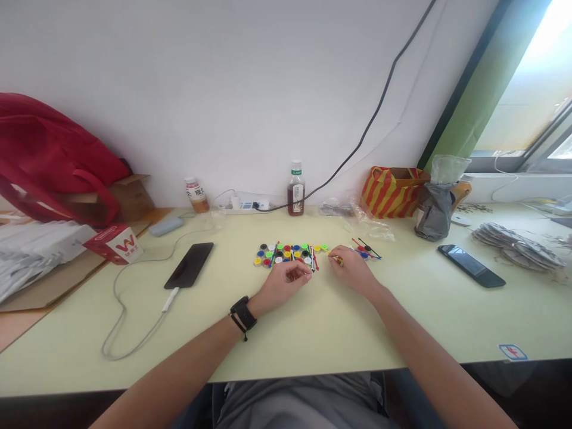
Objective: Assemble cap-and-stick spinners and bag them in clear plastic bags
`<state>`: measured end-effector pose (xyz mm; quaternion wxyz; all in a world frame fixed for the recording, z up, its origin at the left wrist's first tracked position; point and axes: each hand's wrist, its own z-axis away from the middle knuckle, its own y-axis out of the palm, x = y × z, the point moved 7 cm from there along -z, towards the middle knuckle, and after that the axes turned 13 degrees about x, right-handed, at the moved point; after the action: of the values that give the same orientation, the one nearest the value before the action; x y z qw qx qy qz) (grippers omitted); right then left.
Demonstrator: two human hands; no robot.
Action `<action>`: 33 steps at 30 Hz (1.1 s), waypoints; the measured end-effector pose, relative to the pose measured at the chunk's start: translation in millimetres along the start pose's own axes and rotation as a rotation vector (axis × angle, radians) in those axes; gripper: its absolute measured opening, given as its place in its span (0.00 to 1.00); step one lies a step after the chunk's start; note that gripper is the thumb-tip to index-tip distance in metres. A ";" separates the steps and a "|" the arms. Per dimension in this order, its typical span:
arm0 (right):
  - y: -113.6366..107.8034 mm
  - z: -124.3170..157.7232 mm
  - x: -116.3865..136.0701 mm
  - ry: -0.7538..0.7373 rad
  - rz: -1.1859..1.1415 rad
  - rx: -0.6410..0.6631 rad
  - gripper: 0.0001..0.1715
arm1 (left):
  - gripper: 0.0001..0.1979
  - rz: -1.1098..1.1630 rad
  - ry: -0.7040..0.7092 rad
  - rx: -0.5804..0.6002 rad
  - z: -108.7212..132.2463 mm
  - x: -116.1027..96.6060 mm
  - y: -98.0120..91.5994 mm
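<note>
The dark-drink bottle [296,199] stood at the back of the bench [313,333], close to the wall [250,89], and I worked in front of it. The coloured discs [286,254] lay close together between the bottle and me, black, white, red, blue, green and yellow, and spread a little farther to the bottle's left than to its right. Thin sticks [316,260] lay among them and along their right end, in front of the bottle and slightly to its right.

My left grip [285,282] was in front of the bottle, just on my side of the discs. Its thumb and fingers were curled with the tips near each other; I cannot tell whether anything sat between them. My right grip [352,266] was in front of the bottle and to its right, pinching a small yellow piece [340,261]. Just beyond it, also right of the bottle, lay a smaller group of discs and sticks [370,247].

A black phone [189,266] on a white cable [117,286] lay left of the bottle and nearer me; another phone [471,265] lay well to its right. The striped bag [388,193] stood right of the bottle.
</note>
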<state>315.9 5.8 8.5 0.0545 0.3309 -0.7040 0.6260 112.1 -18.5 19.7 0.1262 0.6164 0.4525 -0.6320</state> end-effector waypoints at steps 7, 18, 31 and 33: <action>3.7 1.0 0.6 0.014 0.011 0.027 0.10 | 0.11 -0.002 -0.015 0.018 -0.6 2.0 1.7; -0.3 3.6 4.6 0.053 0.018 0.044 0.08 | 0.09 -0.054 -0.003 0.024 0.2 -1.3 6.0; -4.4 4.9 12.6 0.125 0.108 0.032 0.12 | 0.09 -0.161 0.007 0.015 0.8 -4.1 6.3; -7.6 5.8 10.3 0.161 0.113 0.004 0.17 | 0.09 -0.184 0.014 -0.008 1.8 -6.0 3.7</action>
<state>313.9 -3.6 18.8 0.0748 0.2396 -0.7135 0.6542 114.7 -24.3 23.3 0.0667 0.5760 0.5107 -0.6348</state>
